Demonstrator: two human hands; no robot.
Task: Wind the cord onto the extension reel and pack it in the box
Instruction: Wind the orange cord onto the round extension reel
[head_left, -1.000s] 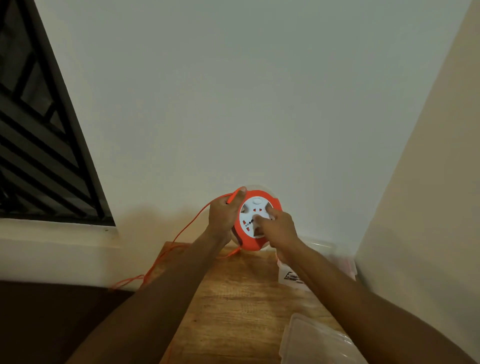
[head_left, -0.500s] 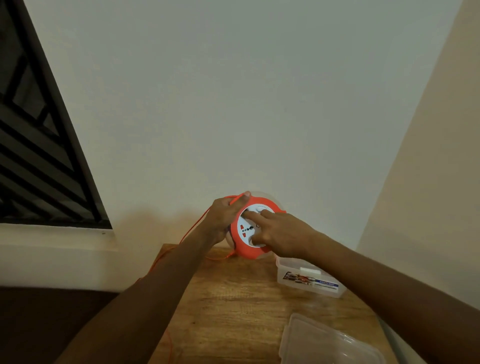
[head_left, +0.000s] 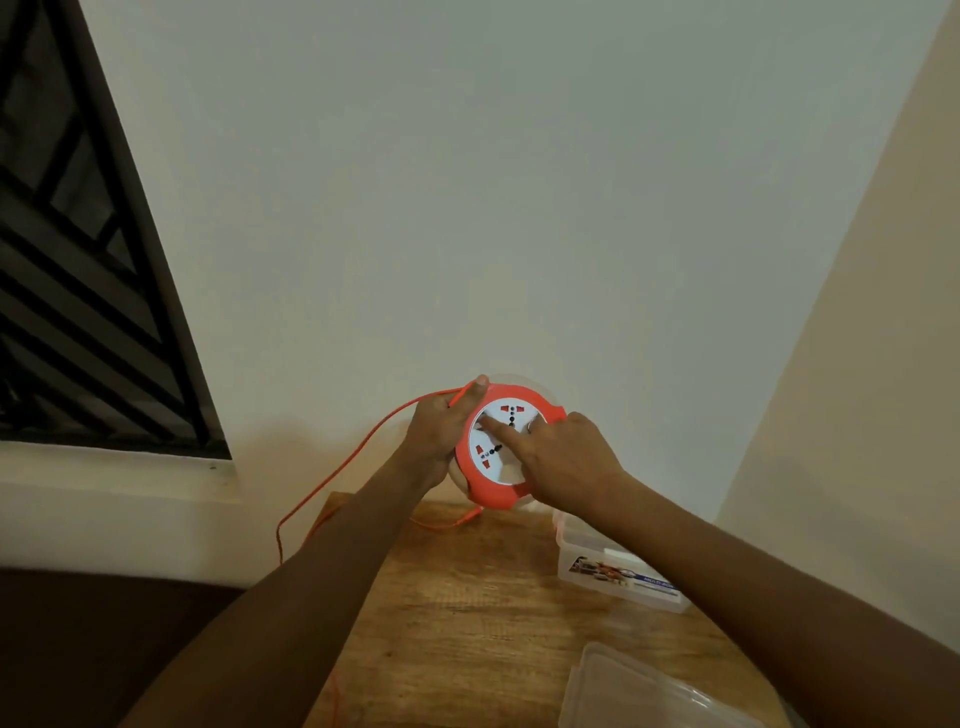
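Observation:
A round orange extension reel (head_left: 493, 496) with a white socket face is held up above the far end of the wooden table (head_left: 467, 613). My left hand (head_left: 439, 431) grips its left rim, thumb over the top, pinching the orange cord (head_left: 343, 467) where it enters the reel. My right hand (head_left: 561, 462) rests on the white face with the index finger pressed into it. The cord arcs left and down off the table's left edge. A clear plastic box (head_left: 618, 577) with a printed label stands behind my right forearm.
The box's clear lid (head_left: 639, 691) lies at the near right of the table. White walls meet in a corner close behind and to the right. A dark window grille (head_left: 78, 291) fills the left. The floor left of the table is dark.
The white face has turned under my right index finger, whose hand swung from below the reel to its right side. The cord loop at the left has shortened. The box has come into view.

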